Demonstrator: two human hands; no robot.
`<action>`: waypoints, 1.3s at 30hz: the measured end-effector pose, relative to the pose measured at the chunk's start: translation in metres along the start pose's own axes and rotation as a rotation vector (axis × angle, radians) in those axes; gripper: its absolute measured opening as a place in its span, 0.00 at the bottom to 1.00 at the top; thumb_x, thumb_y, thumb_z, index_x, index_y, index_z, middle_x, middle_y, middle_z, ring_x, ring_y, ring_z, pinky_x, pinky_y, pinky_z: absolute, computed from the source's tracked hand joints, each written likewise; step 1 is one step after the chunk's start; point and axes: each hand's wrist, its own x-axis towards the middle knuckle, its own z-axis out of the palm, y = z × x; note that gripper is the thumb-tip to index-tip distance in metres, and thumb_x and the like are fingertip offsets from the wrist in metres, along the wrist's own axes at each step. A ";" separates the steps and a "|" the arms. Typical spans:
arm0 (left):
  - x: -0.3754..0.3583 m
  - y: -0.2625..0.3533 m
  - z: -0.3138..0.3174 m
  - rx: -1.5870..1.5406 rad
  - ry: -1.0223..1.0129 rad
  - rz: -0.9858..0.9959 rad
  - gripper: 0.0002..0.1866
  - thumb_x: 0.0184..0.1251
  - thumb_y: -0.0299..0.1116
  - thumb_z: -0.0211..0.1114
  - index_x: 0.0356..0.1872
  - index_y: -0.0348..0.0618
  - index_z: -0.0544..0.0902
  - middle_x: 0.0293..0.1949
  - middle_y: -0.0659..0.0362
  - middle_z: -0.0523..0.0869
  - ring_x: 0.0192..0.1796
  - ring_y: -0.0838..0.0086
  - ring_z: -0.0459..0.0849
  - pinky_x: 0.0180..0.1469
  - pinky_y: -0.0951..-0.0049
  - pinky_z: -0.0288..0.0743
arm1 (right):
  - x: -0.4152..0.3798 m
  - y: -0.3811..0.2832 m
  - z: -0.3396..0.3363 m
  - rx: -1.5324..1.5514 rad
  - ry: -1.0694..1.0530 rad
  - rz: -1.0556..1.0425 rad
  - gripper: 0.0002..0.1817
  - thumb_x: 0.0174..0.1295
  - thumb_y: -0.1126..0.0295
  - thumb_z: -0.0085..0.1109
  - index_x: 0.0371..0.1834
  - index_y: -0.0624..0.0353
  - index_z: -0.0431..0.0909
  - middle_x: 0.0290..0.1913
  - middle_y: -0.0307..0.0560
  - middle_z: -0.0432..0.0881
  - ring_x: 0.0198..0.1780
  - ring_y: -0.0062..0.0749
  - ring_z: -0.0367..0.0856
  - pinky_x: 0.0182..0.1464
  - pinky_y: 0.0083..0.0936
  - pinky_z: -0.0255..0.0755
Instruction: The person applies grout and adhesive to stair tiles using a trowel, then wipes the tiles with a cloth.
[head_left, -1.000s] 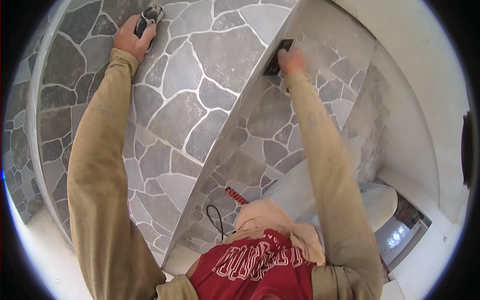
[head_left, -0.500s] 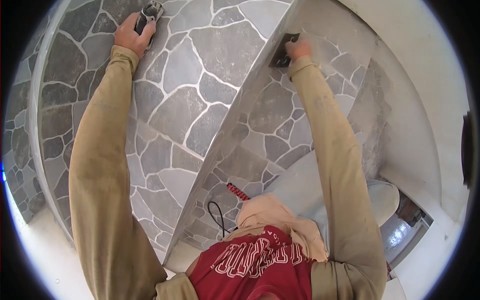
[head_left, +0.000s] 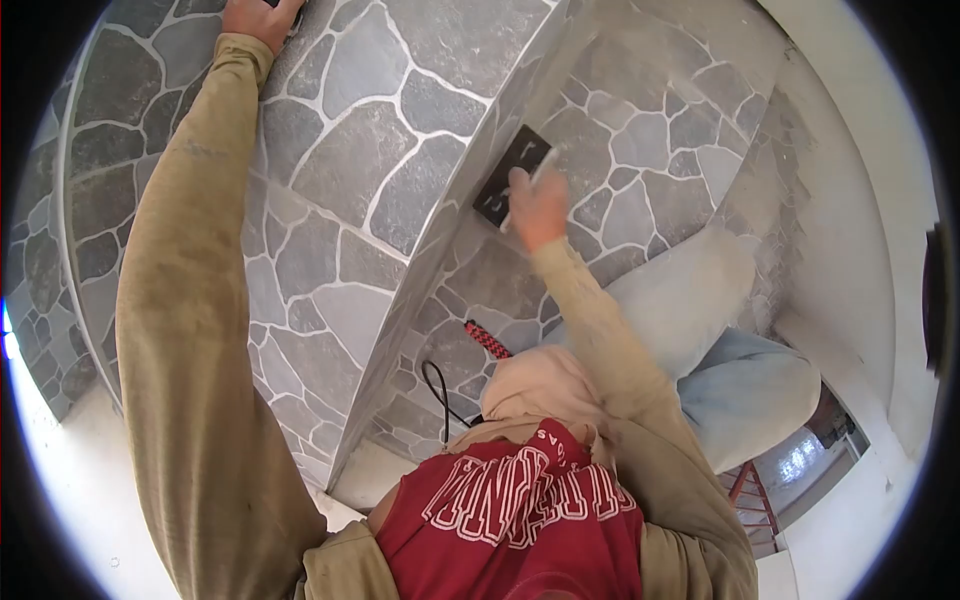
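Observation:
At the top edge, my left hand (head_left: 258, 22) is closed round a dark object with pale marks, mostly out of view; I cannot tell its kind. That hand is over the upper step (head_left: 345, 140), covered in grey irregular stone shapes with white joint lines. My right hand (head_left: 538, 208), slightly blurred, grips the pale handle of a black rectangular trowel (head_left: 524, 155). The trowel lies at the foot of the step's riser (head_left: 440, 225), over the lower stone-patterned surface (head_left: 640, 190).
A red-and-black braided handle (head_left: 487, 340) and a black cord loop (head_left: 436, 385) lie close to my body. My bent leg (head_left: 650, 300) rests on the lower surface. A curved pale wall (head_left: 850, 120) borders the right side, with a red ladder (head_left: 752, 500) below.
My right hand and the trowel have come down and left along the riser, toward my body. My left hand now sits higher in view, its object mostly cut off. The view has shifted.

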 end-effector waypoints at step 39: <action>0.004 -0.033 0.013 0.043 -0.023 -0.076 0.24 0.58 0.51 0.69 0.46 0.41 0.87 0.38 0.48 0.90 0.43 0.57 0.88 0.48 0.62 0.78 | 0.026 0.007 -0.010 -0.229 0.063 -0.031 0.14 0.58 0.65 0.61 0.36 0.69 0.78 0.33 0.68 0.83 0.39 0.67 0.82 0.43 0.52 0.76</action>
